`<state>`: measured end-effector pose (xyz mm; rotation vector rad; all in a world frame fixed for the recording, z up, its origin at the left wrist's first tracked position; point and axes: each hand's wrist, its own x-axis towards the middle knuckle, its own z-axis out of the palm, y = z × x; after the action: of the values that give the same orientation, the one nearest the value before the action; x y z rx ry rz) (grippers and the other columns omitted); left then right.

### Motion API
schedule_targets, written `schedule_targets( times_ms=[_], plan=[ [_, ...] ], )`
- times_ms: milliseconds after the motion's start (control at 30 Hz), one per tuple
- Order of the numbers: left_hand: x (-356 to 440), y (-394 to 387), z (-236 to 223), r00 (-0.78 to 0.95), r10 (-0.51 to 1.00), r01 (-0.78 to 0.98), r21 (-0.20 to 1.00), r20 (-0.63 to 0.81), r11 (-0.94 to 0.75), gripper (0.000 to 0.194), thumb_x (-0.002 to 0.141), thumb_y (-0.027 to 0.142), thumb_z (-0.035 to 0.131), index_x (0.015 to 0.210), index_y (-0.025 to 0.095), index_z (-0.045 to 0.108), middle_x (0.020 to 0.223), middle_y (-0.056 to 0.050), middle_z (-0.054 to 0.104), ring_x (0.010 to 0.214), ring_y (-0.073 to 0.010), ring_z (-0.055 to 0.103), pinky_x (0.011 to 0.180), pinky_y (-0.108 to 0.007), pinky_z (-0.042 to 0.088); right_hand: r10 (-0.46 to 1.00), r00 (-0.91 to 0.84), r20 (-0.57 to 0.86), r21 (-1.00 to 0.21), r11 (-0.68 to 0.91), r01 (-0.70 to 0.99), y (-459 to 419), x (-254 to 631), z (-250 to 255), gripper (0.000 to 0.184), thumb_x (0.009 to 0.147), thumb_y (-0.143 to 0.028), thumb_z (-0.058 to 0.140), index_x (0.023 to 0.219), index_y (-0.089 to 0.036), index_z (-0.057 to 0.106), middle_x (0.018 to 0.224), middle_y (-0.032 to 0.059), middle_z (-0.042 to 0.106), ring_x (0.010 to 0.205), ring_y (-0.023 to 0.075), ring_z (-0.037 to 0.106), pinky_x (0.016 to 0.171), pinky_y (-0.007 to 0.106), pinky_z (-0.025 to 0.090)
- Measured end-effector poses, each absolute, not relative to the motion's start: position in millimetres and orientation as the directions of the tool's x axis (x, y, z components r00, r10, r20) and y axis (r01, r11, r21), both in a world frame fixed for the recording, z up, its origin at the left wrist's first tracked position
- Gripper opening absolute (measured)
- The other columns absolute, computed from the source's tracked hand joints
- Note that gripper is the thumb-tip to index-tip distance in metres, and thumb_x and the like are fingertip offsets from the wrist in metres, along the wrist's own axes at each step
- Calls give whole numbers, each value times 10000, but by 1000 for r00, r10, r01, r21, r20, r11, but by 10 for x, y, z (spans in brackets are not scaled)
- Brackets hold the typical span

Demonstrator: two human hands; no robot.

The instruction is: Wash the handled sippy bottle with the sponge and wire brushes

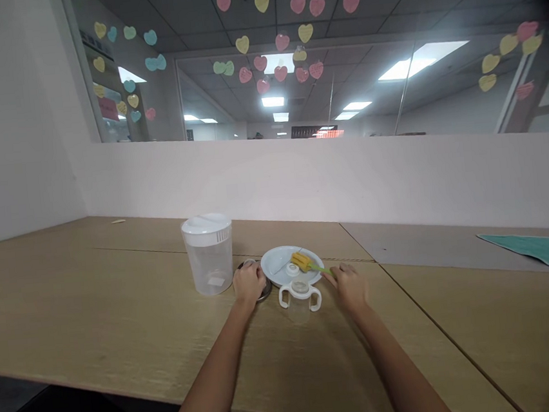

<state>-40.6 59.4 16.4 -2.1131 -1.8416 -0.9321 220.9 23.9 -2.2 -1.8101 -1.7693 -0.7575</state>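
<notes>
My right hand (351,287) is closed round the green handle of a bottle brush with a yellow sponge head (302,261). The brush head is over a white plate (272,258), beside a small white ring-shaped piece (292,269) on the plate. In front of the plate stands a clear cup with two white handles (300,290), between my hands. My left hand (249,282) is closed at a round, dark-rimmed lid-like piece (265,291) on the table; its fingers hide much of it. Left of that hand stands a clear plastic pitcher with a white lid (210,254).
The wooden table (119,311) has seams between its boards. A teal cloth (545,250) lies at the far right, and a small pale scrap (118,221) at the back left. Behind the table rises a white wall (262,175) below a window with heart-shaped notes.
</notes>
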Motion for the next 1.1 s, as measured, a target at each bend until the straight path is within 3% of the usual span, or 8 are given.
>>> schedule_targets(
  times_ms=[167,300,467,600,733,933,1100],
  plan=[
    [-405,593,150,48,804,933,261,592,-248,221,814,174,407,813,181,628,885,-57,643,874,-172,571,777,-280,382,768,-61,637,44,43,998,213,2108,18,369,874,-449,505,691,-190,693,697,54,637,724,149,550,522,236,209],
    [-363,576,155,95,777,915,252,622,-314,256,835,187,393,934,192,629,971,-57,639,967,-184,537,847,-307,370,735,-145,663,18,178,984,237,2088,8,480,897,-483,439,615,-186,691,644,54,650,662,136,551,540,234,238],
    [-293,552,141,255,743,850,223,619,-477,275,868,276,395,982,226,640,1056,-30,627,1013,-169,517,923,-313,353,713,-128,689,-118,285,951,273,2096,-23,690,895,-607,268,607,-165,711,637,83,671,585,130,534,544,241,255],
    [-275,537,108,327,720,800,226,612,-555,294,866,370,420,1034,239,623,1051,-24,635,1029,-169,510,947,-326,335,746,2,666,-275,243,930,252,2107,-20,755,857,-679,232,569,-155,693,618,92,667,530,123,500,514,239,236],
    [-263,532,105,298,727,823,219,619,-525,333,820,459,480,1004,229,635,1010,-42,649,1001,-188,526,900,-329,355,774,63,630,-341,203,918,231,2111,-12,773,834,-710,232,523,-149,664,551,78,635,484,106,475,498,233,219],
    [-241,532,111,283,737,835,221,614,-504,298,821,422,486,954,212,649,979,-55,662,988,-199,544,912,-343,363,764,113,636,-344,149,927,220,2117,11,788,842,-697,198,523,-150,666,540,98,626,473,120,480,483,246,212],
    [-244,530,118,228,730,778,330,644,-534,330,831,348,486,1117,207,569,1134,-57,607,1054,-185,535,963,-323,380,735,228,639,-440,106,892,194,2147,71,734,829,-686,265,521,-153,664,538,102,624,470,134,465,478,253,219]
  ],
)
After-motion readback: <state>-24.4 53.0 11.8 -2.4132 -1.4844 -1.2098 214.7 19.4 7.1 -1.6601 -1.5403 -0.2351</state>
